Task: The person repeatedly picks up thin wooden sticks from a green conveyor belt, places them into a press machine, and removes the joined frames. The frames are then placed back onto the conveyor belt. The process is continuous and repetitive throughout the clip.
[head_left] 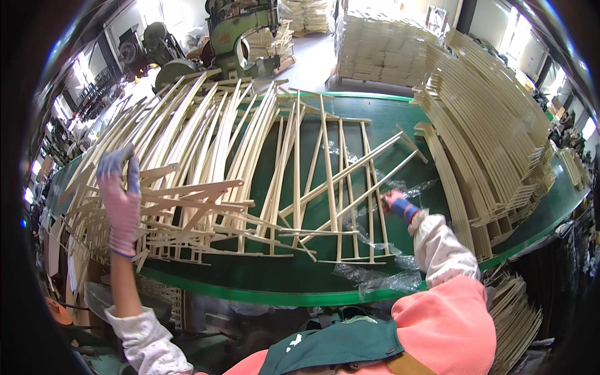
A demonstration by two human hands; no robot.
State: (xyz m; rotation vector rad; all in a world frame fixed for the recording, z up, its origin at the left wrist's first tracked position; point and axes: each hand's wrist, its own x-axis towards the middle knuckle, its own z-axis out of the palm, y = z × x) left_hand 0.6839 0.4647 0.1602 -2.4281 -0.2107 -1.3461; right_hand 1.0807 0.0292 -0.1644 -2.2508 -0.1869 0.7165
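Note:
My left hand (120, 201), in a pink glove with grey fingertips, is raised at the left side of a heap of pale wooden frames (206, 150). Its fingers bend loosely with the thumb apart, and I see nothing held in them. Flat wooden pieces with holes near their ends (206, 189) stick out beside it. My right hand (398, 205), in a pink and blue glove, is closed beside a slim wooden frame (367, 181) lying on the green table. Its fingertips are too small to show what they grip. Crumpled clear plastic film (381, 278) lies near that hand.
A tall stack of pale slats (487, 125) stands on the right of the green table (250, 281). Beyond the far edge are a green machine (240, 37) and a wrapped pallet of wood (384, 50). More slats (515, 319) are below at the right.

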